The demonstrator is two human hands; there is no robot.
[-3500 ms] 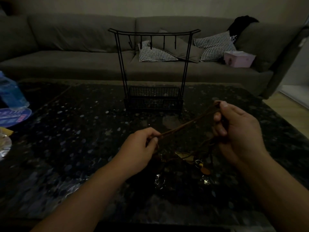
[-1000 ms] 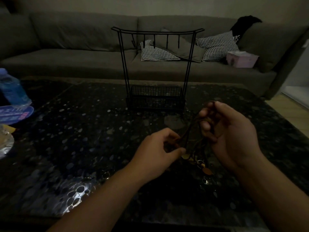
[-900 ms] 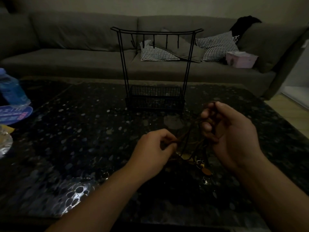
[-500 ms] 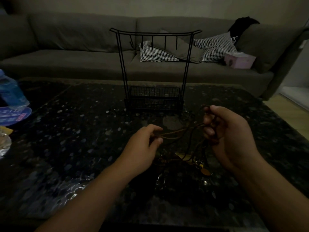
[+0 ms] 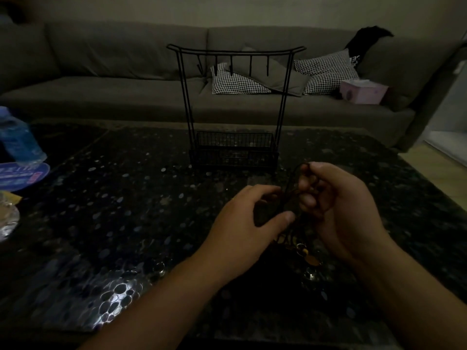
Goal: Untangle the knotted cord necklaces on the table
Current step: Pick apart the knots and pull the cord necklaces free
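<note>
Cords [image 5: 290, 198] run roughly 12-to-6 btwn both hands above the table [image 5: 126, 210]. Right hand [image 5: 336, 205] grips the top loop; left hand [image 5: 247, 223] at 9 o'clock, pinching strands. Pendants [image 5: 307, 255] dangle at 6.

- The rack [image 5: 235, 102] stands on the table [image 5: 126, 198], towards its far edge.
- Both hands are over the table before the rack: left hand [image 5: 249, 223] just left of the right hand [image 5: 338, 205], with the cords [image 5: 290, 195] between them.
- A bottle [image 5: 17, 140] stands at the table's left edge.
- The sofa [image 5: 126, 72] runs behind the table; on it, to the right, lie pillows [image 5: 326, 72] and a box [image 5: 362, 90].
</note>
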